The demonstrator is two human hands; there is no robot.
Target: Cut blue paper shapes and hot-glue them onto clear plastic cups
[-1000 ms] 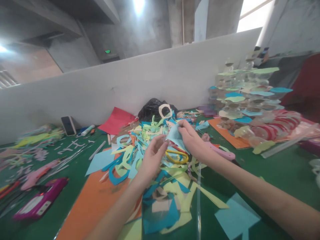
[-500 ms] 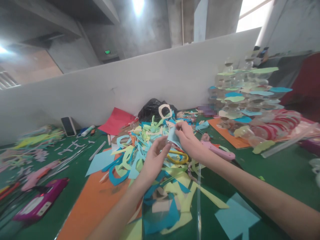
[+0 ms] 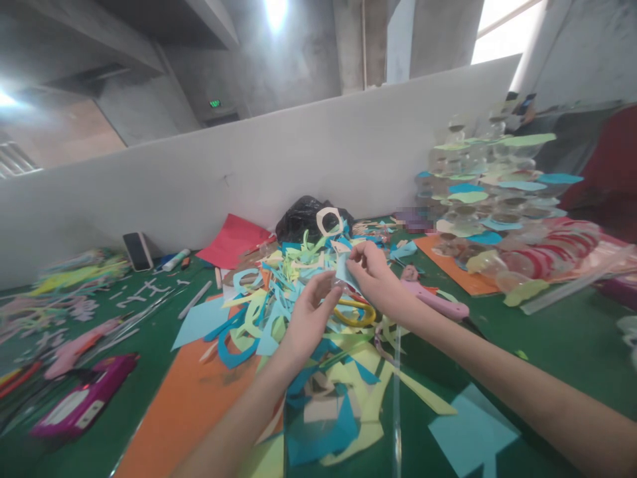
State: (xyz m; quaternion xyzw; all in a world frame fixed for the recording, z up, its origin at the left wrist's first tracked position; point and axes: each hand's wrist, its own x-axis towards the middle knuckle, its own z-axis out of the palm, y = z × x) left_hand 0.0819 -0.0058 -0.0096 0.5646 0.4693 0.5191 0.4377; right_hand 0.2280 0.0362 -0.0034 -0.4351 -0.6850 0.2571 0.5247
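My right hand (image 3: 371, 269) pinches a piece of light blue paper (image 3: 342, 269) between thumb and fingertips, above the middle of the table. Just to its left, my left hand (image 3: 313, 309) curls its fingers and thumb around a small clear plastic piece (image 3: 339, 287), mostly hidden by the fingers. The paper's lower edge is close to this plastic piece; whether they touch I cannot tell. Beneath both hands spreads a heap of cut paper scraps (image 3: 279, 292) in blue, green and cream. Yellow-handled scissors (image 3: 355, 312) lie right under my hands.
Left are a purple box (image 3: 84, 401), a pink glue gun (image 3: 82, 348) and a phone (image 3: 138, 252). A pink tool (image 3: 435, 302) lies right of my right hand. A stack of clear cups and paper shapes (image 3: 482, 192) stands back right. A blue sheet (image 3: 472, 428) lies front right.
Almost nothing differs. The light blue paper and my right fingertips have shifted very slightly; both hands keep their hold.
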